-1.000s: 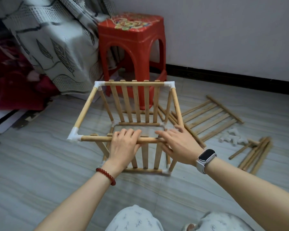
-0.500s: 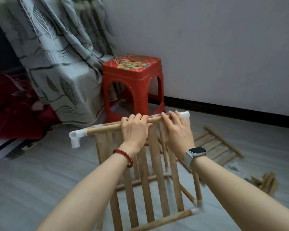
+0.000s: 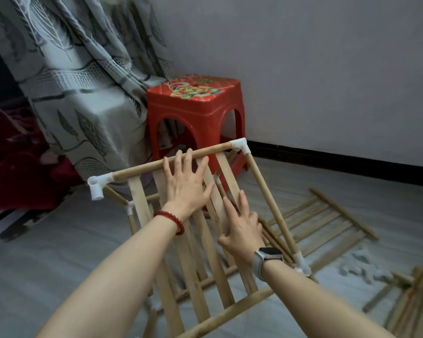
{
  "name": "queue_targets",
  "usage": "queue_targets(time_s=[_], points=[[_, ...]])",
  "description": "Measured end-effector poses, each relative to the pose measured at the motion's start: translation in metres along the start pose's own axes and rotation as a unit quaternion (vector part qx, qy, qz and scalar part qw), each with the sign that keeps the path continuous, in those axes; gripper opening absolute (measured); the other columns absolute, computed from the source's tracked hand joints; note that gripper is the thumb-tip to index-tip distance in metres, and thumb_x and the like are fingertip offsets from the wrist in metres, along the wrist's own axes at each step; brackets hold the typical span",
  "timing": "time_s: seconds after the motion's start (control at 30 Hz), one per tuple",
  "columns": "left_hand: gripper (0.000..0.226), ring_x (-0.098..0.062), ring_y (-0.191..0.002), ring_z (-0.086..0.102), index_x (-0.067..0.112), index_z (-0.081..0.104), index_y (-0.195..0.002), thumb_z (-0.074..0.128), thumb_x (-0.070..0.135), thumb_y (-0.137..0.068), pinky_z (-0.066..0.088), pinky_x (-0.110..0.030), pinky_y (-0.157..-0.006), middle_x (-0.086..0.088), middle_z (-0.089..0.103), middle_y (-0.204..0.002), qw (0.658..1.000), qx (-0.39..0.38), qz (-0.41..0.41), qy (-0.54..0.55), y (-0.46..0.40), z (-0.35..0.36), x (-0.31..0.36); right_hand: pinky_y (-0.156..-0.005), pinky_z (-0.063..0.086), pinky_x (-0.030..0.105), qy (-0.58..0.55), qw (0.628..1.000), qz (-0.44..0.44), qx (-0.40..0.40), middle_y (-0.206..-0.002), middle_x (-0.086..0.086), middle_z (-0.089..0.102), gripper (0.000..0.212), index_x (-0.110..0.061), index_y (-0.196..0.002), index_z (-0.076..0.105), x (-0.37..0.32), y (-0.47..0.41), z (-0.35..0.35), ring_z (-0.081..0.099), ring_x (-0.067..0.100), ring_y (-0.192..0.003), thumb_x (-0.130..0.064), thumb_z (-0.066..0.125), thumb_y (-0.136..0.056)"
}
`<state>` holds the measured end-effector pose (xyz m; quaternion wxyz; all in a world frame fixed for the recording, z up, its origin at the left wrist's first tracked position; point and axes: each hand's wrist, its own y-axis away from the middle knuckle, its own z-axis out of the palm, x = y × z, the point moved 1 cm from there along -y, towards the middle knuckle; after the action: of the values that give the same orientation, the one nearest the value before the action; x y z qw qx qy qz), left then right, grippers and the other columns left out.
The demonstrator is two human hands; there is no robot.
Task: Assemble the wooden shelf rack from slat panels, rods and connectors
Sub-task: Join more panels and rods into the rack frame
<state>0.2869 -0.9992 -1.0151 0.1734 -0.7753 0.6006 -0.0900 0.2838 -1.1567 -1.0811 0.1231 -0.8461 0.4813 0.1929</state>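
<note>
I am tipping the half-built rack (image 3: pixel 205 240), which is standing just in front of the red stool (image 3: pixel 195 111). My left hand (image 3: pixel 185 186) and right hand (image 3: pixel 241 228) are pressing flat, fingers spread, on its slats (gripping nothing). Even pressure should be keeping the connectors seated.

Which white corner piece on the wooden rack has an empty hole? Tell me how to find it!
Find the red stool by the curtain. Below and left of it, the rack's top rod ends in a white connector. Unlike the other top connector near the wall, its upward socket is open, with no rod in it.
</note>
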Motion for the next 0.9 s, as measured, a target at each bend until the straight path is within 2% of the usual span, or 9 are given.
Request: queue_targets(time_s=[0.1, 0.2, 0.37, 0.53, 0.63, 0.7, 0.77, 0.83, 0.9], points=[[0.061, -0.028, -0.145, -0.006, 0.036, 0.022, -0.147, 0.035, 0.057, -0.092, -0.008, -0.058, -0.112, -0.005, 0.008, -0.158, 0.998, -0.036, 0.048, 0.021, 0.023, 0.009, -0.001, -0.103, 0.028, 0.046, 0.003, 1.0, -0.018, 0.011, -0.154, 0.0, -0.016, 0.088, -0.035, -0.148, 0.004, 0.007, -0.006, -0.005, 0.025, 0.036, -0.127, -0.033, 0.06, -0.08], [0.059, -0.025, -0.145, -0.01, 0.04, 0.014, -0.148, 0.026, 0.059, -0.094, -0.01, -0.058, -0.112, -0.003, 0.004, -0.159, 0.992, -0.106, 0.067, 0.032, 0.051, 0.023, -0.004, -0.107, 0.024, 0.049, 0.013, 0.999, -0.03, 0.003, -0.155, 0.002, -0.006, 0.084, -0.032, -0.147, 0.01, 0.015, -0.009, -0.008, 0.022, 0.035, -0.131, -0.035, 0.061, -0.08], [0.055, -0.023, -0.145, -0.014, 0.045, -0.001, -0.147, 0.013, 0.057, -0.095, -0.012, -0.056, -0.112, 0.0, -0.001, -0.16, 0.975, -0.205, 0.022, 0.084, 0.084, 0.046, -0.005, -0.107, 0.025, 0.047, 0.044, 0.996, -0.06, -0.041, -0.155, 0.002, 0.007, 0.073, -0.031, -0.144, 0.023, 0.013, -0.007, 0.002, 0.026, 0.033, -0.13, -0.038, 0.059, -0.081], [0.054, -0.023, -0.146, -0.009, 0.044, 0.005, -0.148, 0.015, 0.057, -0.096, -0.006, -0.056, -0.114, -0.001, 0.002, -0.16, 0.957, -0.272, -0.004, 0.103, 0.104, 0.057, -0.006, -0.105, 0.028, 0.043, 0.07, 0.989, -0.092, -0.093, -0.15, -0.002, 0.019, 0.053, -0.027, -0.136, 0.04, 0.019, 0.002, 0.013, 0.028, 0.028, -0.13, -0.038, 0.055, -0.086], [0.053, -0.024, -0.146, -0.002, 0.037, 0.016, -0.149, 0.023, 0.051, -0.098, -0.002, -0.056, -0.114, -0.003, 0.006, -0.159, 0.964, -0.247, -0.007, 0.1, 0.104, 0.049, -0.002, -0.11, 0.024, 0.044, 0.044, 0.989, -0.096, -0.101, -0.151, -0.003, 0.027, 0.046, -0.025, -0.137, 0.042, 0.021, 0.007, 0.004, 0.023, 0.023, -0.138, -0.041, 0.046, -0.094], [0.051, -0.025, -0.145, 0.005, 0.029, 0.023, -0.147, 0.031, 0.042, -0.099, 0.004, -0.056, -0.115, -0.004, 0.012, -0.158, 0.973, -0.207, -0.006, 0.102, 0.099, 0.036, 0.01, -0.112, 0.023, 0.037, 0.014, 0.992, -0.115, -0.055, -0.145, 0.001, 0.04, 0.043, -0.019, -0.137, 0.045, 0.024, 0.01, -0.014, 0.03, 0.02, -0.137, -0.034, 0.044, -0.096], [0.048, -0.024, -0.144, 0.012, 0.024, 0.031, -0.144, 0.038, 0.032, -0.097, 0.008, -0.053, -0.115, -0.005, 0.019, -0.155, 0.978, -0.165, 0.01, 0.129, 0.093, 0.021, 0.037, -0.103, 0.03, 0.026, -0.037, 0.991, -0.128, 0.028, -0.129, 0.008, 0.056, 0.035, -0.01, -0.128, 0.055, 0.035, 0.019, -0.039, 0.046, 0.023, -0.124, -0.017, 0.046, -0.095], [0.044, -0.021, -0.141, 0.018, 0.02, 0.039, -0.139, 0.041, 0.027, -0.096, 0.011, -0.048, -0.115, -0.005, 0.027, -0.151, 0.977, -0.119, 0.046, 0.171, 0.089, 0.005, 0.077, -0.094, 0.032, 0.018, -0.078, 0.987, -0.081, 0.115, -0.116, 0.011, 0.062, 0.03, -0.003, -0.119, 0.06, 0.061, 0.038, -0.062, 0.053, 0.025, -0.112, -0.005, 0.049, -0.091], [0.042, -0.02, -0.138, 0.026, 0.018, 0.045, -0.135, 0.043, 0.024, -0.094, 0.015, -0.043, -0.113, -0.005, 0.035, -0.147, 0.971, -0.078, 0.102, 0.204, 0.087, -0.009, 0.127, -0.09, 0.036, 0.022, -0.117, 0.975, -0.005, 0.19, -0.111, 0.013, 0.063, 0.029, -0.001, -0.115, 0.061, 0.097, 0.061, -0.079, 0.056, 0.026, -0.105, 0.001, 0.049, -0.089]])
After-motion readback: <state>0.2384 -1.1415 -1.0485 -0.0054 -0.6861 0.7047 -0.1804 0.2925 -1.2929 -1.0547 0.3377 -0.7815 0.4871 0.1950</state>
